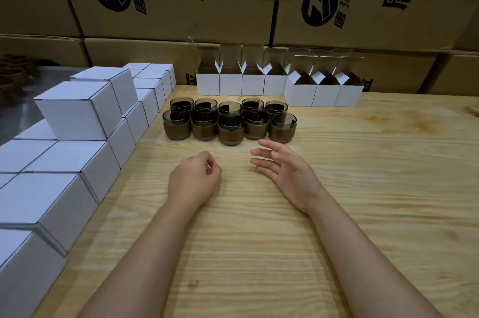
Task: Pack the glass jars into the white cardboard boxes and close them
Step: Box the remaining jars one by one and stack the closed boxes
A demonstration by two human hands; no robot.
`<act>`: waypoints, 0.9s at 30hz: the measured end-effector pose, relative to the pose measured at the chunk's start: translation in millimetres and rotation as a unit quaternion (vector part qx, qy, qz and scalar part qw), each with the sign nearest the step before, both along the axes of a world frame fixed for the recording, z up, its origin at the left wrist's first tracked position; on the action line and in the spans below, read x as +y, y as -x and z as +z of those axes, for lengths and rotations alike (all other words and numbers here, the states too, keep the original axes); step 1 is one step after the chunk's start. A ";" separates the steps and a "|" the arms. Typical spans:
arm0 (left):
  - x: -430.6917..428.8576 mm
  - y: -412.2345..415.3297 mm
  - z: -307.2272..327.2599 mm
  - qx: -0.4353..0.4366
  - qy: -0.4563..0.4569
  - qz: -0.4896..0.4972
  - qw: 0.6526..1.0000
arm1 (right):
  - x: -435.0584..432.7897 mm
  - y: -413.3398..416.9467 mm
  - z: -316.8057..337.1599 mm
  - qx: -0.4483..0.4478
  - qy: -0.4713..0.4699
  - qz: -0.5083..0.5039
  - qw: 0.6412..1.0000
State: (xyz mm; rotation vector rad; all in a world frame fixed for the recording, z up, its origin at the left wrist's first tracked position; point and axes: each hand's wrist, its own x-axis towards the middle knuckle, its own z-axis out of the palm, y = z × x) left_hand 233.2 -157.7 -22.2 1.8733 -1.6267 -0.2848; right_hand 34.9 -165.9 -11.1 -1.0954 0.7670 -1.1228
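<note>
Fingers (210, 166) of the left hand (194, 177) are curled in toward the palm with the thumb laid against them, and they hold nothing; the hand rests on the wooden bench (259, 240). On the right hand (287, 170) the fingers (264, 153) are straight and a little spread, pointing toward the left, with the palm turned inward, and they too hold nothing. Whether this hand touches the wood or sits just above it cannot be told. Both bare forearms reach in from the near edge.

Just beyond the fingertips stand the dark glass jars (228, 120), ten of them upright in two rows of five, packed side by side, each with a brown band around its lower part. None is touched by either hand.

Behind the jars, at the far edge of the bench, stand the open white boxes (232, 84) with flaps raised: a row of four, and to its right a row of three set slightly nearer. Along the left side, closed white boxes (77, 113) are stacked in a stepped pile. Large brown cartons (181, 19) with black printing form a wall at the back
</note>
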 end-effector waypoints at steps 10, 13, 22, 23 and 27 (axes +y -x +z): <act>-4.2 2.8 -3.8 -0.095 0.009 -0.007 0.995 | -92.9 54.6 37.8 0.170 0.030 -0.393 0.903; -4.6 2.7 -5.2 -0.103 0.014 -0.007 0.995 | -145.8 71.6 36.8 0.436 0.087 -0.339 0.829; -3.3 3.5 -9.3 -0.098 0.023 0.002 0.995 | -245.9 95.8 42.4 0.628 0.135 -0.185 0.743; -3.2 3.6 -9.6 -0.096 0.026 0.001 0.995 | -253.0 96.7 42.9 0.638 0.130 -0.181 0.737; -4.2 2.6 -10.3 -0.095 0.026 0.003 0.995 | -264.6 96.2 39.9 0.623 0.118 -0.205 0.745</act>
